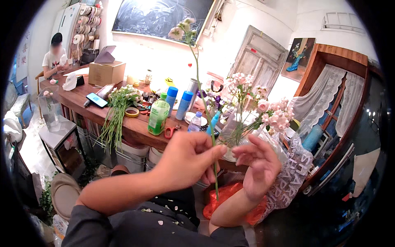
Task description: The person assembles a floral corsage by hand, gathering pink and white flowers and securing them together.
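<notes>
Between the thumb and fingers of my left hand [191,158] is a long-stemmed flower [198,74], held upright. Its pale blooms reach up in front of the blackboard, and the bare lower stem hangs below my fist. Close to the right of the stem, my right hand [260,162] is raised with bent fingers apart and nothing in it. Beyond that hand, light pink flowers [273,113] stand in a clear vase [235,119] on the table. Small petals [160,222] lie scattered on my dark clothing.
The wooden table [138,131] carries a bunch of cut stems [115,119], a green bottle [158,115], blue spray cans [184,105], red-handled scissors [169,132], tape [131,112] and a phone [96,100]. An orange-red bag [224,195] lies below. Another person [54,55] sits at the far left.
</notes>
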A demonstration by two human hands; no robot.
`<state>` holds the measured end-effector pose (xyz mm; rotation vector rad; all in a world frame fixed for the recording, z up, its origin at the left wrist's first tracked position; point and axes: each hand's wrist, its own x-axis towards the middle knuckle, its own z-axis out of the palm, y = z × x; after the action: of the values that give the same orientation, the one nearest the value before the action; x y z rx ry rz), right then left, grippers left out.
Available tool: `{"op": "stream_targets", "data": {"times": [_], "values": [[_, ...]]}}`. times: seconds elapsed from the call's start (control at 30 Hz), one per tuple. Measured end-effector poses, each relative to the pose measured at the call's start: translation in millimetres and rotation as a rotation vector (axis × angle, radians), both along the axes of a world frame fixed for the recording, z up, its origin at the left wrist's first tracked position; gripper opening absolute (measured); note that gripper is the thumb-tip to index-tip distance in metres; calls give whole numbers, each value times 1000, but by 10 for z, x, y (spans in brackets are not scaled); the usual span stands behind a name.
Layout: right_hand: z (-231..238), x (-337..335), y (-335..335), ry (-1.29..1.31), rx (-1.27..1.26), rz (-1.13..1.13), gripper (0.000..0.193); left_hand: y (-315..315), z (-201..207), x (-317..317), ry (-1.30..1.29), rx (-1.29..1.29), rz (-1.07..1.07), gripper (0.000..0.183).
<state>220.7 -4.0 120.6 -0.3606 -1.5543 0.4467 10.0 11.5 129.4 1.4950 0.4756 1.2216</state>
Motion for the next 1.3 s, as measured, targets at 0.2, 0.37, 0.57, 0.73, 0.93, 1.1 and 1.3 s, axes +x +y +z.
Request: {"op": "stream_targets", "data": {"times": [0.2,0.37,0.57,0.73,0.93,1.1,1.3], "values": [[-99,-64,476,-164,-380,170,53,38,-1249,375,190,171,187,34],[-305,-187,609,-119,-380,225,52,142,-2005,528,317,329,185,31],[-450,-298,515,-45,-318,298,43,180,-2389,739,415,446,24,22],[-561,-226,405,-4,-388,174,24,203,-2654,811,489,460,-26,19],[-816,-75,216,147,-399,-22,19,141,-2275,671,375,292,-87,41],[-1183,8,106,171,-329,-244,22,155,-1618,375,35,183,60,42],[-1299,-104,123,85,-384,-168,37,205,-1347,284,-113,267,183,27]]}}
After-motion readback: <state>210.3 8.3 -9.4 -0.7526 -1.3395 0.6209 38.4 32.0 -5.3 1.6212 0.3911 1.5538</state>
